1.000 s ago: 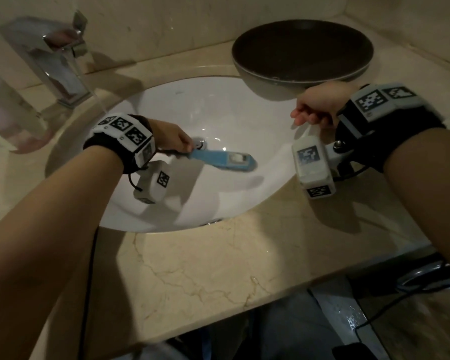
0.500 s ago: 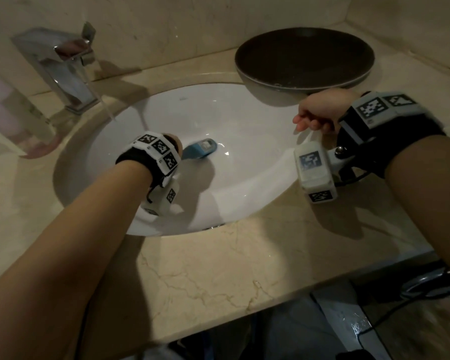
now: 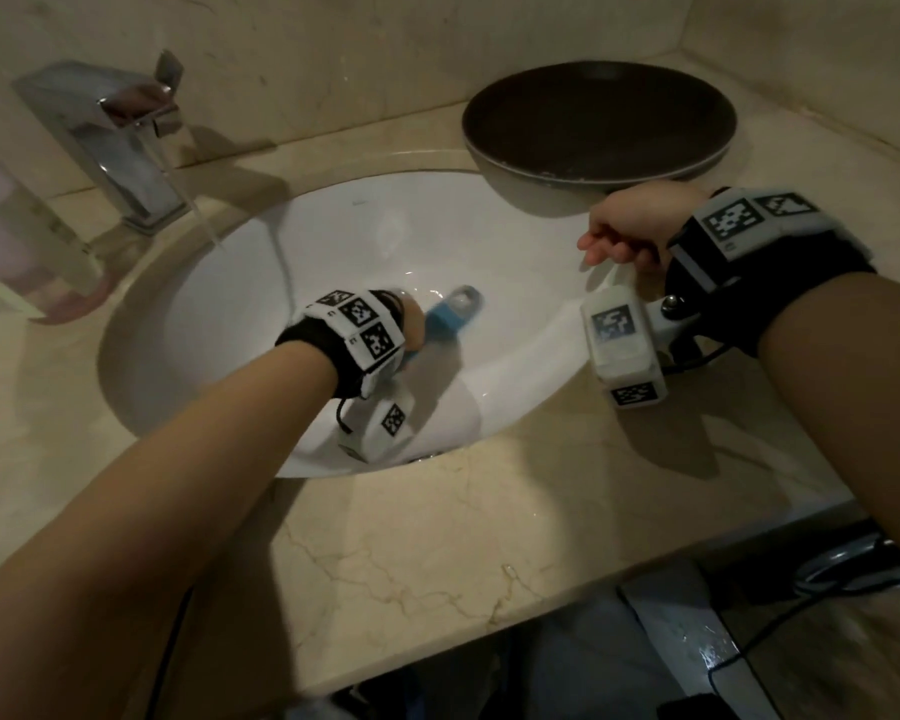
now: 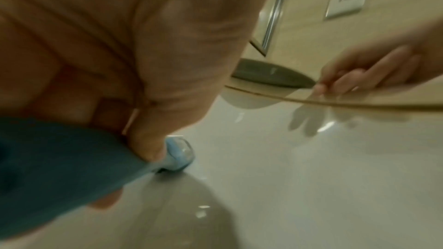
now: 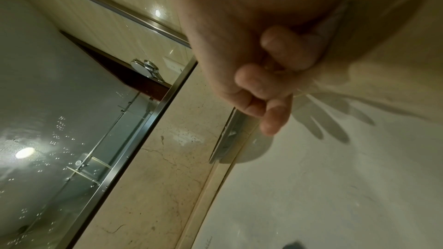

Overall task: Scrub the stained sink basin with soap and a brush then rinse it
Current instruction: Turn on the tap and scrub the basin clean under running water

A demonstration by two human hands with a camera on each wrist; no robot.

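The white sink basin [image 3: 365, 236] is wet, and water runs into its left side from the chrome tap [image 3: 120, 142]. My left hand [image 3: 411, 317] is down in the middle of the basin and grips the handle of a blue brush [image 3: 450, 311]. The brush head points up and to the right against the basin floor. The left wrist view shows the brush [image 4: 179, 155] under my thumb, its head on the porcelain. My right hand [image 3: 630, 231] hovers over the basin's right rim with loosely curled fingers [image 5: 263, 82] and holds nothing.
A dark round dish [image 3: 598, 122] sits on the marble counter behind the basin at the right, close to my right hand. A clear bottle [image 3: 17, 241] with pink contents stands at the far left. A mirror [image 5: 59, 120] runs along the wall.
My left hand has moved right, deeper into the basin, and the brush has swung from pointing right to pointing away from me. The right hand has stayed by the rim.
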